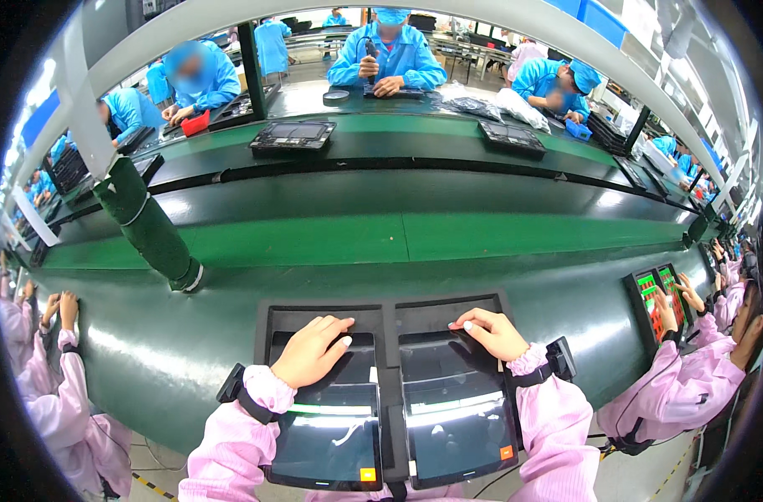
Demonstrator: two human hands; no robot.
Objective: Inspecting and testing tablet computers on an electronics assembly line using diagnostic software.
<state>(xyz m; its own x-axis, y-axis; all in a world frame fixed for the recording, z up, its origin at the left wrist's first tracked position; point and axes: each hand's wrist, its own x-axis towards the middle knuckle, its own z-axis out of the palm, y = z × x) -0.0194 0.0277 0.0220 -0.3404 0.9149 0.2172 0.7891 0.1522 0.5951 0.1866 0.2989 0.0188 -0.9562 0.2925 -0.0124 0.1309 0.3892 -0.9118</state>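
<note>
In front of me lies a black foam tray (388,335) with two side-by-side recesses. A glossy dark screen panel (327,431) sits in the left recess, and a second screen panel (456,427) sits in the right one. Each has an orange sticker near its lower right corner. Over the far end of the left panel, my left hand (314,350) is open, its fingers stretched toward the tray's middle. My right hand (494,335) is open too, fingers slightly bent above the far part of the right recess. Neither hand visibly grips anything; whether the fingertips touch is unclear.
A green-wrapped post (147,222) rises left of the tray. Beyond runs a green conveyor (314,238), with device housings (293,136) on the far bench. Co-workers in blue sit opposite. A person in pink at right handles a tray with green and red parts (659,305); others sit left.
</note>
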